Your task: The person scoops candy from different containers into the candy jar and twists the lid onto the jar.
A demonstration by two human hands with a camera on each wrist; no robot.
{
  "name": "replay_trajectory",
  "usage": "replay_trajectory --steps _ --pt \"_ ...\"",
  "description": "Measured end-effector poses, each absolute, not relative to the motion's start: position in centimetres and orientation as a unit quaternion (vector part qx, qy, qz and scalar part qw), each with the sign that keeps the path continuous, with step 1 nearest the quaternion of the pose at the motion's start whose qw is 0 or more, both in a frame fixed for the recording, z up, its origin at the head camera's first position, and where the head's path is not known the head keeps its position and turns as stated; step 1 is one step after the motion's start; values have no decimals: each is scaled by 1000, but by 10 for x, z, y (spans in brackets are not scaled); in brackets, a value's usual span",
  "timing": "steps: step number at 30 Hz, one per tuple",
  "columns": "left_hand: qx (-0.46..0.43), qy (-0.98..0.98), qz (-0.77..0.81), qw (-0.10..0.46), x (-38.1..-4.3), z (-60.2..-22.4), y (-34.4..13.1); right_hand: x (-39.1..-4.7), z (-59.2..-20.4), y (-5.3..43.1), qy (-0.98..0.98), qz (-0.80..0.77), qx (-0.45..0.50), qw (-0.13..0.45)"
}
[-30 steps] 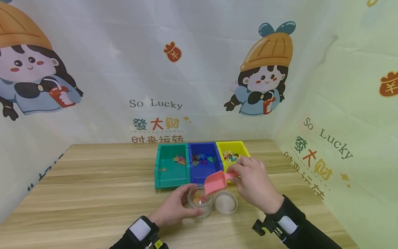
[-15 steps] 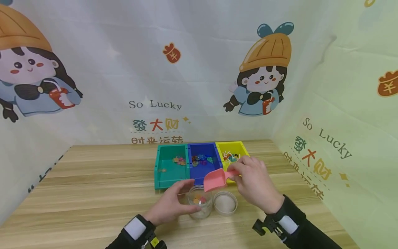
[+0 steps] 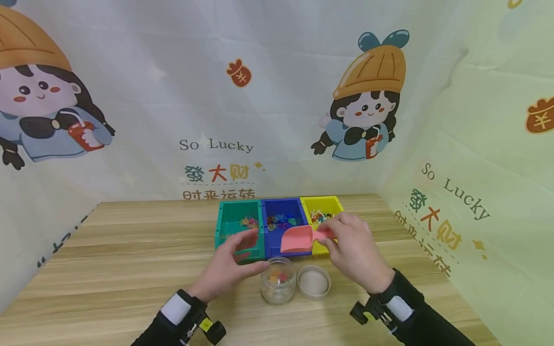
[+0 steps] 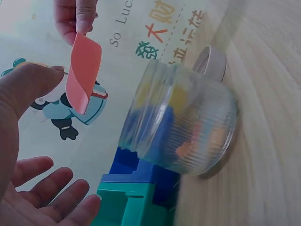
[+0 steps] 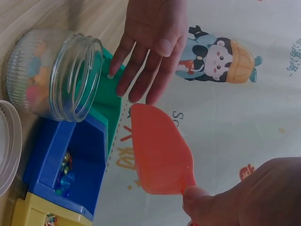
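My right hand [image 3: 357,252] pinches the handle of a pink scoop [image 3: 297,239], held up in front of the blue bin; its bowl looks bare in the right wrist view. My left hand [image 3: 231,259] is apart from the glass jar [image 3: 278,290], fingers spread, just to its upper left. Several orange and pink pieces [image 4: 211,139] lie at the bottom of the open, upright jar. Right beside it on the table is a pale round lid [image 3: 313,282].
Behind the jar, three bins stand joined: green [image 3: 225,216], blue [image 3: 277,245] and yellow [image 3: 331,203]. Small colourful pieces lie in the green and blue bins, white-stick pieces in the yellow. A printed cloth [image 3: 281,96] hangs behind the wooden table [image 3: 143,259].
My left hand has let go of the jar and moved up and to the left. The scoop has risen away from the jar's mouth, still in my right hand.
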State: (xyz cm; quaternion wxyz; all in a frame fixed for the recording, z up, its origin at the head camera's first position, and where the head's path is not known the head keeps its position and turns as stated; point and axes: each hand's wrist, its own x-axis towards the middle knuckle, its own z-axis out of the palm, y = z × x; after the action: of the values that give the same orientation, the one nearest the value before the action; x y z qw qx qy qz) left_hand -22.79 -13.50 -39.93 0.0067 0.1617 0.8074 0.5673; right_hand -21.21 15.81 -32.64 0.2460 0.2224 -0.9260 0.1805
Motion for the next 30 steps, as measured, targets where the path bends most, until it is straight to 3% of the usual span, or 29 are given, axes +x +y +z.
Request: replay_trajectory --steps 23,30 --pt "44 791 600 -108 -254 -378 -176 -230 -314 158 -923 234 167 255" --pt "-7 817 565 -112 -269 -388 -191 -237 -315 159 -925 236 154 254"
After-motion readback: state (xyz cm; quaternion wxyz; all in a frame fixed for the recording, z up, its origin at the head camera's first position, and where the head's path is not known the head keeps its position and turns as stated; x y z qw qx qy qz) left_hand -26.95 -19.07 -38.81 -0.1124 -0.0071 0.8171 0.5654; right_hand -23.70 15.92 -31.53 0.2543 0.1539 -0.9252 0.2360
